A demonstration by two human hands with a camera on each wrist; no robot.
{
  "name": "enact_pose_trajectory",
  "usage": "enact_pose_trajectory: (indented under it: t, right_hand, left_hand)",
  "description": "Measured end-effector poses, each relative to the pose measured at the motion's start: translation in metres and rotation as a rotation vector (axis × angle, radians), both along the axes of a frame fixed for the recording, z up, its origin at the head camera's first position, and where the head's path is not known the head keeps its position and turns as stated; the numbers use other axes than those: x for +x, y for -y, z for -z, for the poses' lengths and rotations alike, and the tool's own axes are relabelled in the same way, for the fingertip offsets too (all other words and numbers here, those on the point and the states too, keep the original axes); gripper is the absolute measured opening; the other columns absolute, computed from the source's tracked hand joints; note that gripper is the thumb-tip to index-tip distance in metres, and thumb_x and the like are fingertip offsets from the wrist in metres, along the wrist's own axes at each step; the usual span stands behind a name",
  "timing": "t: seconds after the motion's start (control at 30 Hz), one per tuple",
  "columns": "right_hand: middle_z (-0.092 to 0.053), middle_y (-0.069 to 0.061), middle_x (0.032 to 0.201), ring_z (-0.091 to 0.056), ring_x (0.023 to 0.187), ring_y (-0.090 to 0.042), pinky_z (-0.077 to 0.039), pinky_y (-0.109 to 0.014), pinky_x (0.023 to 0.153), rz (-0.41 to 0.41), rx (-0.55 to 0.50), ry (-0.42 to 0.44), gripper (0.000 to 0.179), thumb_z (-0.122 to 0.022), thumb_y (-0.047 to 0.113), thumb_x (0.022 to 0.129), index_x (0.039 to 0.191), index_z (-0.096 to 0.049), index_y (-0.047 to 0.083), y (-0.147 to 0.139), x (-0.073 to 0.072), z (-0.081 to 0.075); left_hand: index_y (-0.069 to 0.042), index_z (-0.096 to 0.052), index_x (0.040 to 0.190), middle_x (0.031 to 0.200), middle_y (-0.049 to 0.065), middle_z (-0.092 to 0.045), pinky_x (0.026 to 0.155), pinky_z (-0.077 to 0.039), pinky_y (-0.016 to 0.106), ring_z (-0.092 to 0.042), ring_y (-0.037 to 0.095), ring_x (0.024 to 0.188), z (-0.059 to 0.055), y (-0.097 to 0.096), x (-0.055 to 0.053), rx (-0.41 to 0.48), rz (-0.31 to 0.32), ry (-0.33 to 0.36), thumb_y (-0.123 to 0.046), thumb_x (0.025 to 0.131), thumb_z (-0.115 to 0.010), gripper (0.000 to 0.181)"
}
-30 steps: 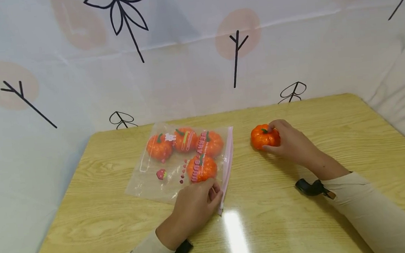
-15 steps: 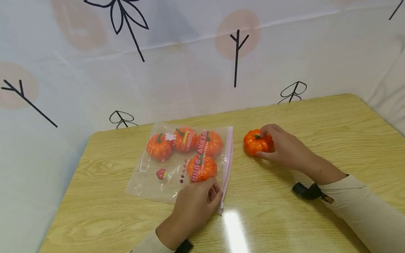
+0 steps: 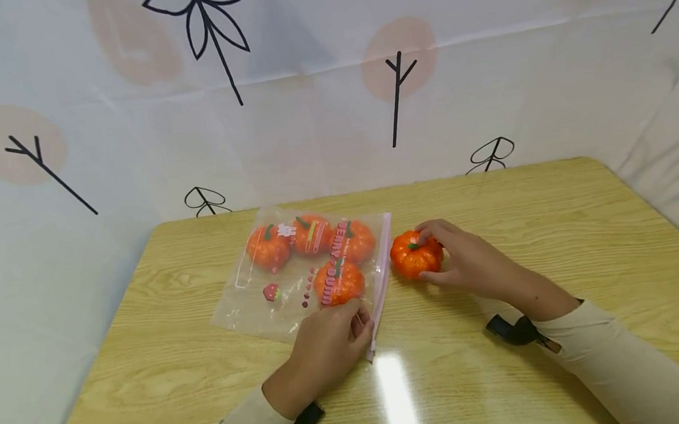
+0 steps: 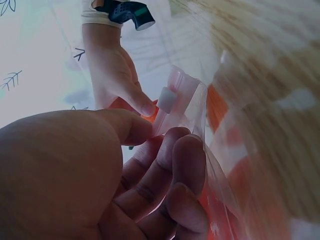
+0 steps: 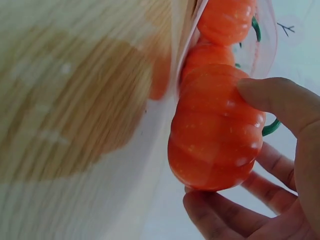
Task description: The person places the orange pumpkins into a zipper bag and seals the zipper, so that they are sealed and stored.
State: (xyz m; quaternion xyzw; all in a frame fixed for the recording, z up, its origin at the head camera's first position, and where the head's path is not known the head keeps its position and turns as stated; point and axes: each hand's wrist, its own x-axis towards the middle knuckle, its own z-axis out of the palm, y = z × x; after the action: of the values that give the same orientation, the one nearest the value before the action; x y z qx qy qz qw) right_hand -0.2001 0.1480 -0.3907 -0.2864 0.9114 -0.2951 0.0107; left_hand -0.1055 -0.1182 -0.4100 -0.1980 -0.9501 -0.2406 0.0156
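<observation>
A clear plastic zip bag [image 3: 245, 304] with a pink zip edge [image 3: 382, 271] and printed strawberries lies on the table. Inside it are several small orange toy pumpkins [image 3: 338, 282] with green stems. My left hand [image 3: 328, 344] pinches the near corner of the bag's edge; in the left wrist view a white slider [image 4: 166, 100] sits just beyond the thumb. My right hand [image 3: 473, 262] grips another toy pumpkin [image 3: 411, 256] by its right side, right beside the bag's mouth. Seen from the right wrist, thumb and fingers span this pumpkin [image 5: 215, 130], with bagged ones behind it.
The wooden table [image 3: 553, 223] extends to the right and toward the front. A white cloth [image 3: 320, 108] with plant drawings hangs behind it. A bright glare strip [image 3: 396, 398] lies on the wood near the front.
My right hand has moved left and slightly nearer with the toy pumpkin, from well right of the bag to its zip edge. The left hand and the bag have stayed put.
</observation>
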Motion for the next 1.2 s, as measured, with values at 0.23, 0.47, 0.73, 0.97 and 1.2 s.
enact_pose_trajectory:
  t: [0.23, 0.47, 0.73, 0.97, 1.2]
  right_hand:
    - [-0.055, -0.009, 0.139, -0.062, 0.120, -0.030, -0.053, -0.047, 0.096, -0.039, -0.009, -0.015, 0.047, -0.085, 0.018, 0.079, 0.114, -0.055, 0.012, 0.006, 0.007, 0.001]
    - [-0.056, -0.007, 0.140, -0.064, 0.117, -0.028, -0.056, -0.044, 0.092, -0.078, -0.013, -0.042, 0.045, -0.086, 0.016, 0.077, 0.110, -0.055, 0.014, 0.010, 0.011, 0.002]
    - [-0.055, -0.005, 0.141, -0.067, 0.107, -0.021, -0.057, -0.039, 0.088, -0.112, 0.001, -0.054, 0.043, -0.086, 0.018, 0.077, 0.109, -0.057, 0.014, 0.015, 0.015, 0.004]
    - [-0.053, -0.004, 0.144, -0.063, 0.094, -0.014, -0.054, -0.029, 0.077, -0.147, 0.025, -0.067, 0.042, -0.086, 0.019, 0.077, 0.108, -0.058, 0.015, 0.021, 0.020, 0.004]
    - [-0.053, -0.005, 0.144, -0.065, 0.104, -0.018, -0.056, -0.033, 0.083, -0.166, 0.019, -0.068, 0.042, -0.086, 0.019, 0.077, 0.109, -0.058, 0.015, 0.023, 0.024, 0.004]
  left_hand:
    - [-0.021, -0.059, 0.085, 0.065, -0.017, -0.050, 0.051, -0.036, 0.017, -0.043, -0.003, 0.055, 0.000, -0.001, 0.000, -0.006, 0.002, 0.009, -0.026, 0.092, -0.067, 0.011]
    - [-0.021, -0.059, 0.086, 0.066, -0.017, -0.051, 0.053, -0.037, 0.016, -0.043, -0.004, 0.056, -0.001, -0.001, 0.000, 0.011, 0.001, -0.009, -0.024, 0.092, -0.066, 0.010]
    - [-0.022, -0.059, 0.087, 0.067, -0.017, -0.052, 0.054, -0.037, 0.016, -0.044, -0.004, 0.057, -0.002, -0.001, -0.001, 0.020, 0.022, -0.028, -0.026, 0.092, -0.066, 0.010]
    - [-0.023, -0.058, 0.086, 0.068, -0.018, -0.053, 0.057, -0.037, 0.015, -0.044, -0.006, 0.058, -0.001, -0.002, 0.000, 0.042, 0.042, -0.070, -0.024, 0.091, -0.066, 0.010]
    - [-0.023, -0.057, 0.086, 0.069, -0.017, -0.054, 0.055, -0.036, 0.014, -0.044, -0.006, 0.058, -0.001, -0.002, 0.001, 0.056, 0.044, -0.096, -0.024, 0.092, -0.066, 0.011]
